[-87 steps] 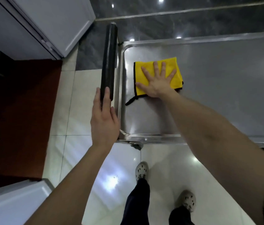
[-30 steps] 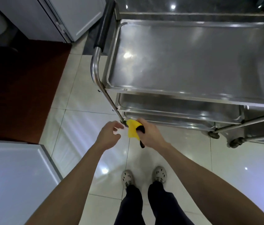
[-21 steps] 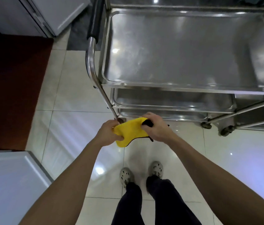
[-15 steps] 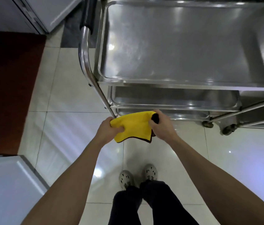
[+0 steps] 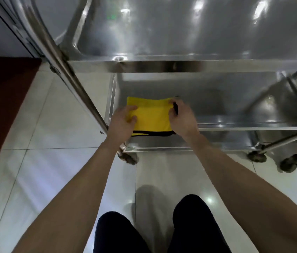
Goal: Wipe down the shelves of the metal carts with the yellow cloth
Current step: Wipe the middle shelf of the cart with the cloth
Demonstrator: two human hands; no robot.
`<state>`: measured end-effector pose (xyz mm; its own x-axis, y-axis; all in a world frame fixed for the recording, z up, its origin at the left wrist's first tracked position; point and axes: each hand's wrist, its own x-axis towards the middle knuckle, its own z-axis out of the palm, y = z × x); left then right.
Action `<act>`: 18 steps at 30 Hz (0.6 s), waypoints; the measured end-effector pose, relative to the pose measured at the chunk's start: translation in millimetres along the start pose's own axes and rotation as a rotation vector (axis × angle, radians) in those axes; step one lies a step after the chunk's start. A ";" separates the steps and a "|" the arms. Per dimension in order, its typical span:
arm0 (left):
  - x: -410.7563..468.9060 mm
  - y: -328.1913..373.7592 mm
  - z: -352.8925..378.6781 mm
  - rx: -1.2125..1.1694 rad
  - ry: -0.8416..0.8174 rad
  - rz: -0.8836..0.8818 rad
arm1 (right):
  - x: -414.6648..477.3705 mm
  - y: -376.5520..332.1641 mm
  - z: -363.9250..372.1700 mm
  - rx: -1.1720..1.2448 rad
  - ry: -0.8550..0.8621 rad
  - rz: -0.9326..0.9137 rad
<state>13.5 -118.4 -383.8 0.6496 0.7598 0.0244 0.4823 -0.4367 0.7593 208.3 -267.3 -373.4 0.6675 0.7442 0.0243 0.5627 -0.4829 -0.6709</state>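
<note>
1. Black fabric: 2 trouser knees at the bottom edge, the nearest item we record.
2. Pale glossy floor tiles beneath them, with a dark red floor area at the left.
3. 2 bare forearms reach forward from us toward the metal cart.
4. Castors under the cart at the right, resting on the tiles.
5. Left hand: fingers curled, pinching the left edge of the cloth, thumb on top.
6. Right hand: fingers curled round the right edge, a black tab showing at the fingertips.
7. Yellow cloth, black-trimmed, is stretched flat between both hands at the near-left corner of the middle shelf. Its lower hem overlaps that shelf's front rim. We cannot tell whether it touches the shelf surface.
8. A slanted tube of the cart frame runs just left of the left hand.
9. Top shelf, bare reflective steel, lies above and beyond.
10. Grey cabinet at the far left.
</note>
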 end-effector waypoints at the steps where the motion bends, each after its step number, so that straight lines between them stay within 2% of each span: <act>1: 4.6 -8.8 4.7 0.045 -0.006 0.034 | 10.7 7.9 12.4 -0.169 -0.108 0.013; 3: -4.4 -31.1 18.2 0.035 0.142 0.079 | 18.3 21.3 36.8 -0.433 -0.214 0.008; 6: -39.2 -74.2 33.3 -0.035 0.600 0.033 | 17.9 23.8 75.0 -0.471 -0.079 -0.173; 8: -43.2 -100.3 30.9 -0.119 0.812 -0.053 | 19.7 17.2 101.4 -0.537 -0.092 -0.249; 9: -36.2 -109.7 26.3 -0.156 0.865 -0.054 | 21.0 14.2 113.6 -0.596 -0.109 -0.270; 11: -11.2 -116.6 10.9 -0.277 0.824 -0.013 | 23.1 11.6 130.5 -0.668 -0.092 -0.294; 15: 36.2 -104.1 -9.0 -0.529 0.616 -0.027 | 27.4 19.9 135.7 -0.670 -0.068 -0.320; 18: 41.7 -100.6 -4.1 -0.613 0.619 -0.125 | 34.4 15.4 130.1 -0.640 -0.157 -0.272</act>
<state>-10.3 -40.7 -456.5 0.0924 0.9871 0.1310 0.0130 -0.1328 0.9911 176.6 -189.1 -479.4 0.4120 0.9111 -0.0108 0.9072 -0.4113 -0.0884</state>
